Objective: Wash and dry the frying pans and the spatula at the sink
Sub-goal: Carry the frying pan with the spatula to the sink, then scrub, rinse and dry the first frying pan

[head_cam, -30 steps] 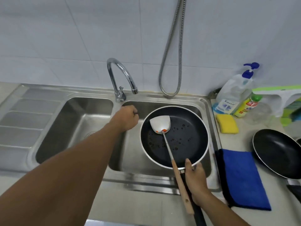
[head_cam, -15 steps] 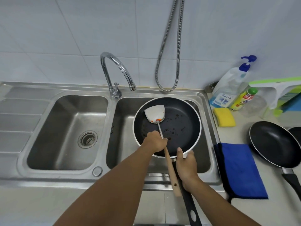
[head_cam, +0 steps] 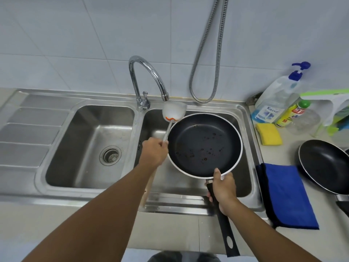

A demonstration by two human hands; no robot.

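The frying pan [head_cam: 204, 145], black with a white rim and dark specks, sits over the right sink basin [head_cam: 243, 118], handle pointing toward the person, right hand [head_cam: 222, 189] gripping it. The spatula [head_cam: 174, 113], white head seemingly stained orange, angles up toward the faucet [head_cam: 149, 76], pinched by the left hand [head_cam: 154, 153].

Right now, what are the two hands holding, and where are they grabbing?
The left hand holds the spatula by its metal shaft, under the tap. The right hand grips the frying pan by its black handle, beside the rim.
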